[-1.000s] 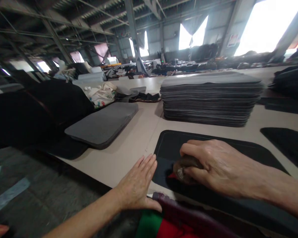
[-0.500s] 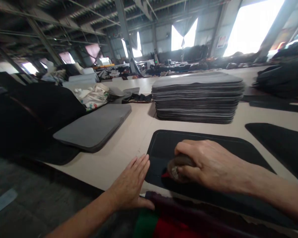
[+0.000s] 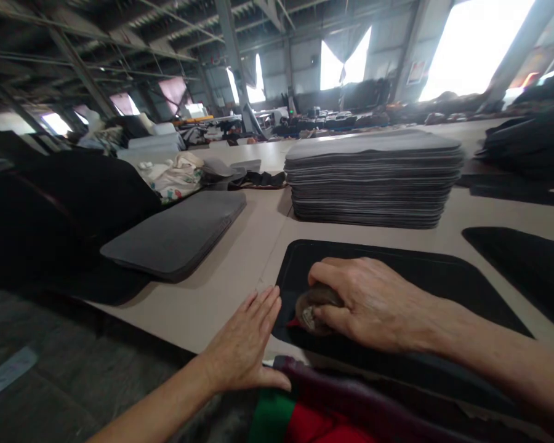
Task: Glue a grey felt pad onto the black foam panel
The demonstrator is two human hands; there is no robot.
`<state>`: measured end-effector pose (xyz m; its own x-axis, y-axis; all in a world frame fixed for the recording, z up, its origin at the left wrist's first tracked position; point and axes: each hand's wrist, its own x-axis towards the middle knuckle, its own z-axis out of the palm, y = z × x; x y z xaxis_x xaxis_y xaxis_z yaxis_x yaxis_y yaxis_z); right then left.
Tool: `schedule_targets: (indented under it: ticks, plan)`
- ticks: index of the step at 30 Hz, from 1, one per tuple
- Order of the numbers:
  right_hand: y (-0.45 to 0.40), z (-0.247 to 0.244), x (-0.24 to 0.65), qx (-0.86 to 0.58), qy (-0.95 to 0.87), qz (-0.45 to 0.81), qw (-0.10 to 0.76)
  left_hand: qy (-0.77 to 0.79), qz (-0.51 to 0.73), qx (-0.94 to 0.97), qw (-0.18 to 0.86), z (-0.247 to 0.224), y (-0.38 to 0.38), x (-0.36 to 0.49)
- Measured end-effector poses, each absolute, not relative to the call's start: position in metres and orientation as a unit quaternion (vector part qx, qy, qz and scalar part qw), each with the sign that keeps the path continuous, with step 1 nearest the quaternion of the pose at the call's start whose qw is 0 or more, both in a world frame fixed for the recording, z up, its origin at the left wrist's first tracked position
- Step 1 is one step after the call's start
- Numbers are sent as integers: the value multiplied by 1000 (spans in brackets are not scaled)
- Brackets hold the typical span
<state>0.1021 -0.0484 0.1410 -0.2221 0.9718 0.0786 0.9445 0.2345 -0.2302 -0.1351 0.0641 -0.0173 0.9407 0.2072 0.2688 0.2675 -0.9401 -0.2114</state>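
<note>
A black rounded-corner panel (image 3: 425, 271) lies flat on the table in front of me, with a thin line running inside its edge. On its left part, my right hand (image 3: 364, 301) grips a brown rounded tool (image 3: 308, 312) with a pale, rough-looking end; its exact kind I cannot make out. Something red (image 3: 293, 322) shows at the tool's left side, against the panel. My left hand (image 3: 247, 338) rests flat at the panel's left edge, fingers stretched together and thumb apart, holding nothing.
Behind the panel stands a tall stack of grey panels (image 3: 369, 184). A lower grey stack (image 3: 180, 234) lies to the left, beside black material (image 3: 64, 209). Another black piece (image 3: 521, 258) is at right. The pale table's front edge (image 3: 143, 335) runs close to me.
My right hand has slid a little left across the panel with the brown tool. The left hand stays almost in place at the panel's edge.
</note>
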Motion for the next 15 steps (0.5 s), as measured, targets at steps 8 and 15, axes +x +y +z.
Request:
schedule_targets:
  ticks: [8,15]
  plan:
    - [-104,150,159,-689,-713,105,77,-102,-147,-971,159,-18,67,-136]
    - [-159,146,201,-758,-625,164,90,-94,-141,-967,192,-20,69,-135]
